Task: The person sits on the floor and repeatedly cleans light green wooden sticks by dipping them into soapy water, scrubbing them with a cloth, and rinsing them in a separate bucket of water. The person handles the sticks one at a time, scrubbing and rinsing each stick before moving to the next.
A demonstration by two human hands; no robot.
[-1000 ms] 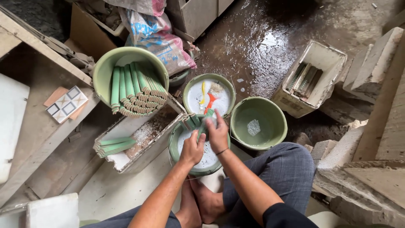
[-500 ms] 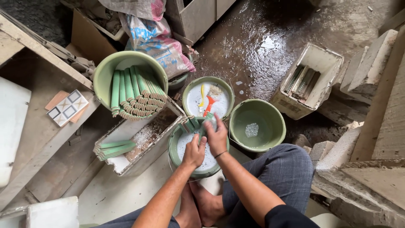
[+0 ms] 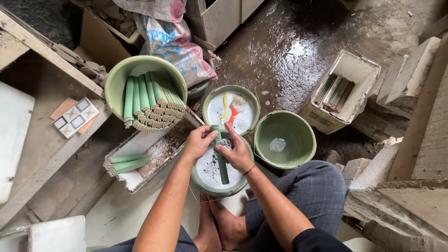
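I sit over a green bowl [image 3: 201,185] of white liquid on the floor. My left hand [image 3: 198,142] grips the top end of a long green tile strip [image 3: 223,169] that slants down into the liquid. My right hand [image 3: 237,151] presses a small grey pad against the strip near its upper part. A second green bowl [image 3: 254,101] just behind holds white liquid with a yellow and an orange brush in it.
A large green tub [image 3: 116,77] at left holds several green strips. A white tray [image 3: 140,179] carries a few more strips. A nearly empty green bowl [image 3: 303,140], a white box [image 3: 359,70] of strips, sacks, patterned tiles [image 3: 74,116] and stone blocks at right surround me.
My hands have shifted slightly on the strip; the strip now stands out more clearly, slanting down into the bowl. The surroundings have not changed.
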